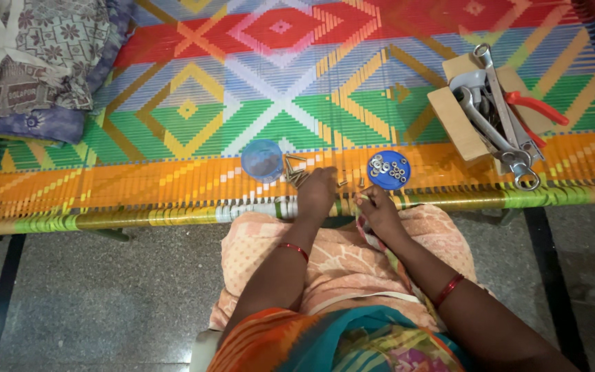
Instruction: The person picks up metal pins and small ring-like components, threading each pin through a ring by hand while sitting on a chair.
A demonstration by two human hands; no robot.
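Small pile of bolts (295,170) lies on the orange band of the woven cot (173,110), near its front edge; long axes mixed, most running roughly away from the person, a few slanted left. Left hand (317,194) rests knuckles-up just right of the pile, fingers curled down onto the weave beside the bolts; whether it grips one cannot be told. Right hand (378,207) sits at the cot's edge, fingers pinched loosely together, anything between them too small to make out. Clear blue round container (262,160) stands left of the bolts, touching or nearly so. Blue round lid (388,169) with silver washers lies just beyond the right hand. Open brown cardboard box (457,118), far right, holds spanners (490,114) pointing diagonally, plus red-handled pliers (537,107). Patterned pillow (36,62) at the far left corner.
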